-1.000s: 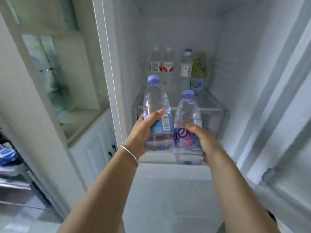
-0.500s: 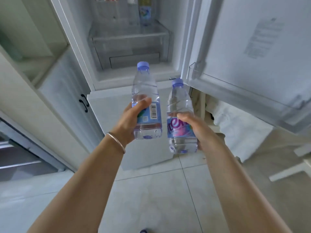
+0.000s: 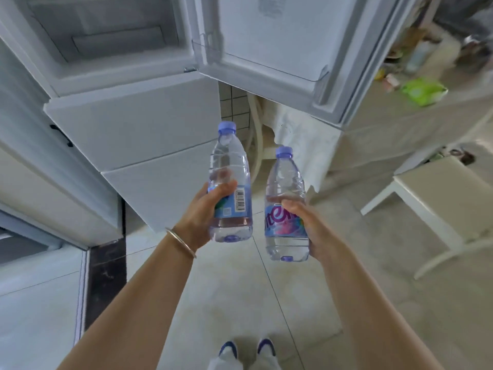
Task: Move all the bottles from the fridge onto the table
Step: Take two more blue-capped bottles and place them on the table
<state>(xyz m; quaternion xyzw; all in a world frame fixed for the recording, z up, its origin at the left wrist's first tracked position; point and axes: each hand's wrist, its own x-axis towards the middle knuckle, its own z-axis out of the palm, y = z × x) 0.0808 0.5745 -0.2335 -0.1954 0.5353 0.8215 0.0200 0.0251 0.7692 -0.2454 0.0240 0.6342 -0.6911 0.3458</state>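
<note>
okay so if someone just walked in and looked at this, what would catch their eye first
Two clear water bottles with purple caps, held upright side by side at centre: the left hand grips the barcode bottle, the right hand grips the pink-labelled bottle. Behind them the fridge door hangs open at upper right, and a bright green packet lies on the covered table at far right.

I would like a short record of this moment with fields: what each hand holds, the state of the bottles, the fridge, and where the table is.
left hand: left hand grips the bottle with the barcode label
right hand: right hand grips the bottle with the pink and blue label
bottles: both upright, caps on, held apart over the floor
fridge: fridge door stands open; the visible part of the fridge compartment shows no bottles
table: covered table on the right, beyond the door; a green packet lies on it
stool: white stool beside the table
</note>
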